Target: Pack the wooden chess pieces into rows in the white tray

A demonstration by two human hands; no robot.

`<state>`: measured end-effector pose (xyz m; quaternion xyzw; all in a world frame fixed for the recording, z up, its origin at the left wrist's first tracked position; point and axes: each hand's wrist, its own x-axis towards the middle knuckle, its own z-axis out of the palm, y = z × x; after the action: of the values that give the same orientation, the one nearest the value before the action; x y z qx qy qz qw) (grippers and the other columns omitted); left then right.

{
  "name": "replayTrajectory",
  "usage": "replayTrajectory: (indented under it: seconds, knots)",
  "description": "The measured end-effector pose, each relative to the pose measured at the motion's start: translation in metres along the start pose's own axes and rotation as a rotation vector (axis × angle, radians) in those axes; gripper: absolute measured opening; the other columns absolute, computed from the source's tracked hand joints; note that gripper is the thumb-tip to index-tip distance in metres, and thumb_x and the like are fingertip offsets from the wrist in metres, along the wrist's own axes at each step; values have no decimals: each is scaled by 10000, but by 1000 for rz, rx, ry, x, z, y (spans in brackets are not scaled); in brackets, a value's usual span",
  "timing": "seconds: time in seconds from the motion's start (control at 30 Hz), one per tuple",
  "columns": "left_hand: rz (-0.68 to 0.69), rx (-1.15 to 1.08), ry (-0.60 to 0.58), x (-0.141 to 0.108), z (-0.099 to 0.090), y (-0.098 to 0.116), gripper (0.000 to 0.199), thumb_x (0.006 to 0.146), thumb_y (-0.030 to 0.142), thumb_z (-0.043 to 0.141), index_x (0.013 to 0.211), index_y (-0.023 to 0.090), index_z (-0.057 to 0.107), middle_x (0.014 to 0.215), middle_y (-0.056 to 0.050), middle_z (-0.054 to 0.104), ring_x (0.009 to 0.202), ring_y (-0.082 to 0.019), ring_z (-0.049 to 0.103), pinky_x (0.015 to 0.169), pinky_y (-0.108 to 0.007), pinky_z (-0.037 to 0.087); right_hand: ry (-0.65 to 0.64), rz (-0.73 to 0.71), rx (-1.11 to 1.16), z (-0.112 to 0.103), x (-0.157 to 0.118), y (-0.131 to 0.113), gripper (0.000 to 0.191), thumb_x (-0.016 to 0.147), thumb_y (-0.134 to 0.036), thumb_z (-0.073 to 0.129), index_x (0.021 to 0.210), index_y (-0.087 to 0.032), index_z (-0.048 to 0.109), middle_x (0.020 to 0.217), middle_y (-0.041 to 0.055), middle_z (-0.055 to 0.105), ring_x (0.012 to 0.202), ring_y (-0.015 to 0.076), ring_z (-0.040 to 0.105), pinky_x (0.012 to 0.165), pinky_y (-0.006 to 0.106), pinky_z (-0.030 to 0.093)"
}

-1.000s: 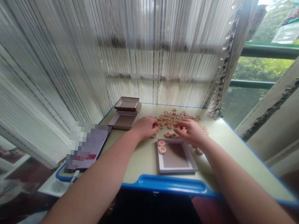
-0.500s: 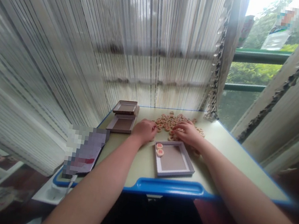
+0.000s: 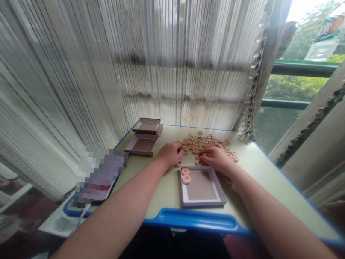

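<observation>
Many round wooden pieces with printed characters (image 3: 197, 142) are spread over the far middle of the table. My left hand (image 3: 170, 153) is at the left edge of this spread, its fingers curled together; what they hold, if anything, is hidden. Among the near pieces on the right lies my right hand (image 3: 216, 157), fingers bent and reaching left, touching the pieces; its grip is too small to tell. Nearer to me is a shallow open box (image 3: 221, 196), with two pieces bearing red characters (image 3: 186, 178) at its upper left inside.
Shallow open boxes (image 3: 141, 144) stand at the table's far left, one resting higher. A phone-like device (image 3: 104, 175) with a cable lies at the left edge. The table (image 3: 279, 197) has a blue rim with a raised tray (image 3: 198, 219) in front. String curtains hang behind.
My left hand's fingers have curled in more, and a piece now shows beside its wrist, near the box. My right hand has shifted only slightly. The view has moved a little.
</observation>
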<state>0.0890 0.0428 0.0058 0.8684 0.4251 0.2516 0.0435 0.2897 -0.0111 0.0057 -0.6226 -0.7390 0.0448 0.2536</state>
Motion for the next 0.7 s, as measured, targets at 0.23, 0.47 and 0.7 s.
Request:
replayTrajectory:
  seconds: [0.23,0.47,0.7]
  knots:
    - [-110,87,54,-1,-6,1,243,789,288,448,790,202,675,858,-45,676,796,-158,595,717,-245,438,-24,129,60,2,2,-3,295,720,-356,598,981,-260,694,878,13,698,1010,252,500,866,355,393]
    - [-282,158,10,0,-13,2,252,777,308,444,749,204,672,806,-56,689,756,-169,605,655,-248,430,80,127,138,3,4,4,309,684,-287,629,986,-227,663,875,11,689,871,205,561,804,322,416]
    - [-172,133,-33,0,-5,5,236,779,290,454,780,206,674,868,-48,683,802,-163,600,672,-236,431,118,33,37,1,0,-2,161,700,-287,630,841,-227,681,834,14,681,908,220,513,802,330,405]
